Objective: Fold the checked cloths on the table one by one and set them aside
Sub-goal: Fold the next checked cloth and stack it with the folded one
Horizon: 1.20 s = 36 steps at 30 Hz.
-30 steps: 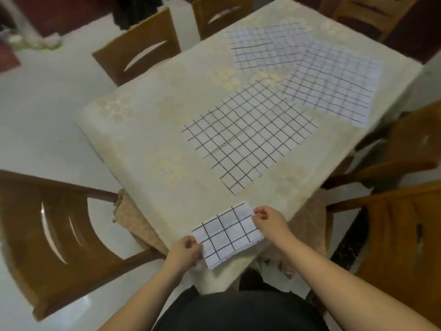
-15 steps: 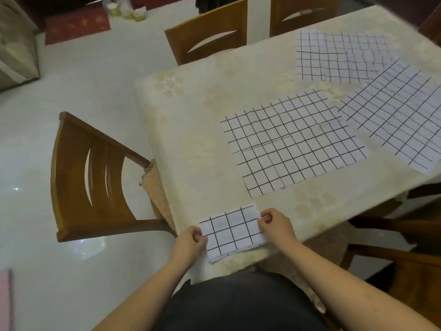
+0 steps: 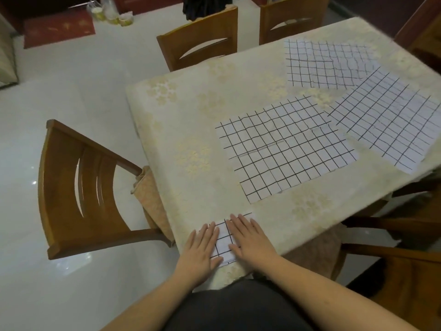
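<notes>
Pressing down flat, the left hand and right hand now lie spread, fingers straight, on the folded checked cloth at the near edge of the table; half a second ago they pinched its 2 ends. That change suggests the last fold is made and being smoothed, so setting it aside likely comes next. 3 unfolded cloths wait: the middle cloth lies creased mid-table, the right cloth reaches the right edge, and the far cloth looks rippled. All are thin white fabric with black grid lines on a cream floral tablecloth.
</notes>
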### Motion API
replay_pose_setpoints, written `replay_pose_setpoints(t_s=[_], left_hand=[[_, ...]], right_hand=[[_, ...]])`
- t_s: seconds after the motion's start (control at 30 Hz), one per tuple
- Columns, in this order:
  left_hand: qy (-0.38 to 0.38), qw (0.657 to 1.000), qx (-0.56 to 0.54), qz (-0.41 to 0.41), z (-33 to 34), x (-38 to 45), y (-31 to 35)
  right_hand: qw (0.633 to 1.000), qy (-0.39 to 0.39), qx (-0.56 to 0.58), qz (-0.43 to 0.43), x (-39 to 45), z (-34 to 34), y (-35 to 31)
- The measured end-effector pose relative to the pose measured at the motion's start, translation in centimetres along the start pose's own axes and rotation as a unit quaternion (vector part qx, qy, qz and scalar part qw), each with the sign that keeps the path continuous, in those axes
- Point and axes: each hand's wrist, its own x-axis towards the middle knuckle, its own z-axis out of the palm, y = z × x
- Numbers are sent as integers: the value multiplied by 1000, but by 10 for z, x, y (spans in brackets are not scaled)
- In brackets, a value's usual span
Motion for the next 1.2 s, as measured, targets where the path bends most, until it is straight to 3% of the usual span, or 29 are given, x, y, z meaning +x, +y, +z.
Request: replay_pose_setpoints(t_s=[0.3,0.43,0.63,0.87,1.2], left_hand=[[-10,996,13,86,-10,-11,-36],[-8,990,-7,139,-35,6,-46],[2,988,-37,147,-64,44,-54],[1,987,-48,155,-99,92,-30],[-3,991,-90,99,-128,167,16]], right_hand=[[994,-21,-20,104,-9,2,35],[982,6,64,178,-12,-5,31],[896,145,272,321,-24,-19,24],[833,218,376,342,-37,-44,49],[818,228,408,336,-6,-67,114]])
